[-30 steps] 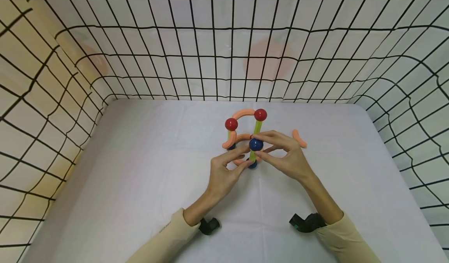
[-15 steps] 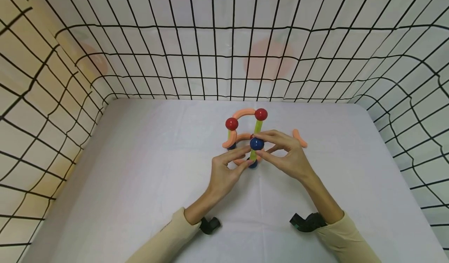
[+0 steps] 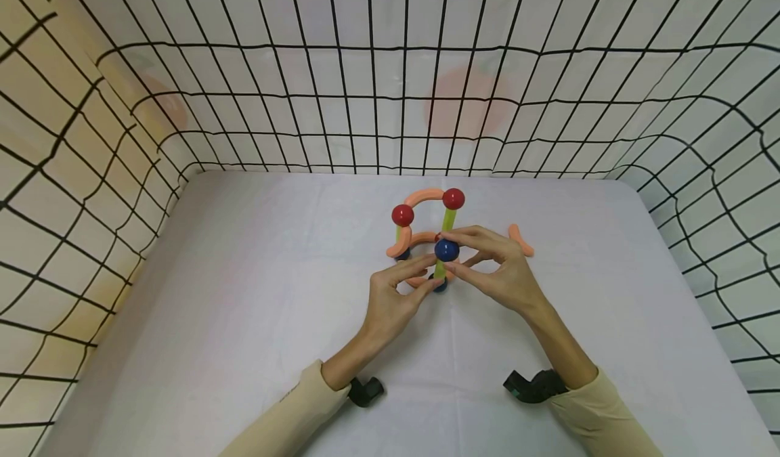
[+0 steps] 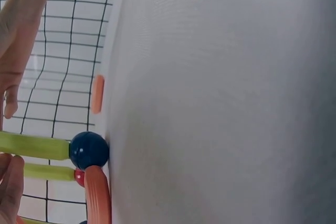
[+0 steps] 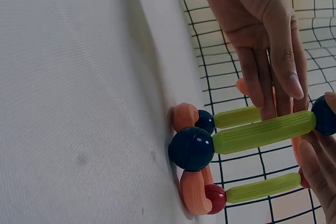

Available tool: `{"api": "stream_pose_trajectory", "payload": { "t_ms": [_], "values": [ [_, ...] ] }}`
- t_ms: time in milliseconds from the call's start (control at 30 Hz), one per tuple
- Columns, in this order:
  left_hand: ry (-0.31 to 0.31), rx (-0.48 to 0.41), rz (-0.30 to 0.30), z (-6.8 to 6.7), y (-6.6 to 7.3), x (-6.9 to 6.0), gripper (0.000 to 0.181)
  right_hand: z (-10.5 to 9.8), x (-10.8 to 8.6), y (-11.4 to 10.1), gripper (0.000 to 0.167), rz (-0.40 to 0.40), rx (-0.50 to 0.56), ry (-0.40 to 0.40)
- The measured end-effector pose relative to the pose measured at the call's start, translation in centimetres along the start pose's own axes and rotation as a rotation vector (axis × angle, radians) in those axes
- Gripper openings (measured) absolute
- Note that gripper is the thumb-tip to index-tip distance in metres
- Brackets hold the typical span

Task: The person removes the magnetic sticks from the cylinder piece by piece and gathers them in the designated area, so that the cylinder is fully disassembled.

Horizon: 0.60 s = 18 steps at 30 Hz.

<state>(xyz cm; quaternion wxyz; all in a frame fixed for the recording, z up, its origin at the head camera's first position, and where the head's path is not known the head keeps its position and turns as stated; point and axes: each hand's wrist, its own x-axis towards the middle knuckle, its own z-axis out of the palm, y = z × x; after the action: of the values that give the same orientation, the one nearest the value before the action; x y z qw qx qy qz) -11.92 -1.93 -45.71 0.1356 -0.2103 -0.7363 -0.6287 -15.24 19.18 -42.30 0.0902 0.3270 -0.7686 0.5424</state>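
R hand is nearer the top of the build: thumb under, index over, both curved round the upper blue ball in a fingertip pinch. Its wrist is approx. straight, palm turned inward, forearm slanting up from the person's R side. Other R fingers sit behind, partly hidden.

L hand is lower, angled inward w/ thumb below & index above, tips either side of the front green rod, just under that ball. Fingers are long & only slightly bent; looks like a light pinch on the rod, tho' exact thumb contact is hard to make out. L forearm slants in from the person's L; both wrists are held above the table.

The build stands on the table, a bit R of ctr, toward the far side. Front rod is approx. upright btwn the upper ball & the lower blue ball, which sits at the cloth. Behind: a far red ball & a near-L red ball, joined by an orange arc. A loose orange piece lies apart, just past the R hand. Black mesh backs the table.
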Motion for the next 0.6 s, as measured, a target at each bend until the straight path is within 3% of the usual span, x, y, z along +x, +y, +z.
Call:
{"api": "stream_pose_trajectory", "payload": {
  "t_ms": [200,400,600],
  "values": [
    [0.008,0.001,0.003,0.2,0.0,0.5,0.035,0.0,0.0,0.0,0.052,-0.003,-0.007,0.003],
    [0.006,0.0,-0.031,0.6,-0.1,1.0,0.031,-0.1,0.0,0.1,0.051,-0.005,-0.008,0.007],
    [0.041,0.008,-0.063,1.0,-0.2,1.2,0.026,-0.1,0.1,0.1,0.051,0.004,-0.006,0.01]
  ]
}}
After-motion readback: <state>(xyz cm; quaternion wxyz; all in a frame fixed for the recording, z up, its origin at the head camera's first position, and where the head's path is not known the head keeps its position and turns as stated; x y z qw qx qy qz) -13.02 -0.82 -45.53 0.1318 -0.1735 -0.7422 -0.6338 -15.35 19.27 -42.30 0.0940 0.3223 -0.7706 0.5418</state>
